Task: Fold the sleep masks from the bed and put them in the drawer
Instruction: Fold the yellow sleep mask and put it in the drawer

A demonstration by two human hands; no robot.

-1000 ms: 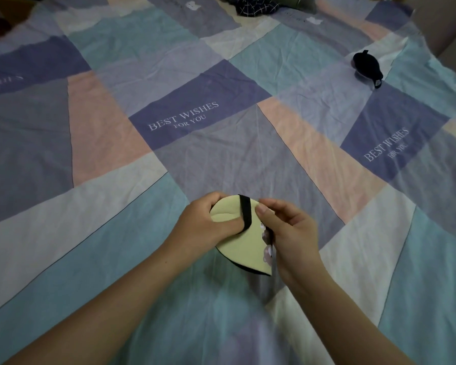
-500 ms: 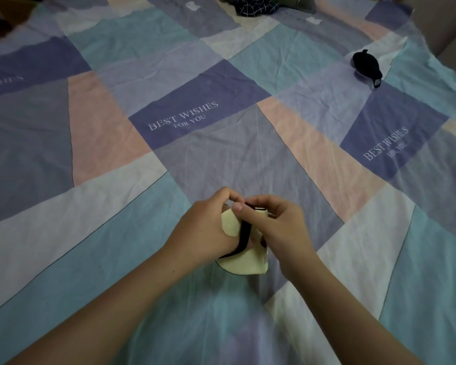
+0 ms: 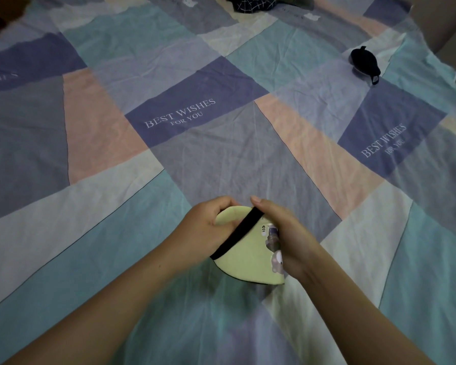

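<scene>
Above the near edge of a patchwork bedspread (image 3: 221,159), a left hand (image 3: 203,230) and right hand (image 3: 287,233) grip a folded yellow sleep mask (image 3: 248,255), fingers curled round it, while a black sleep mask (image 3: 363,61) lies near the far right corner.

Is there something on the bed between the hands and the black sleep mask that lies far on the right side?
Nothing visible does. Both hands, left and right, grip the folded yellow sleep mask. Between them and the black sleep mask only bare patchwork bedsheet shows. The dark clothing at the far edge lies off that path.
</scene>
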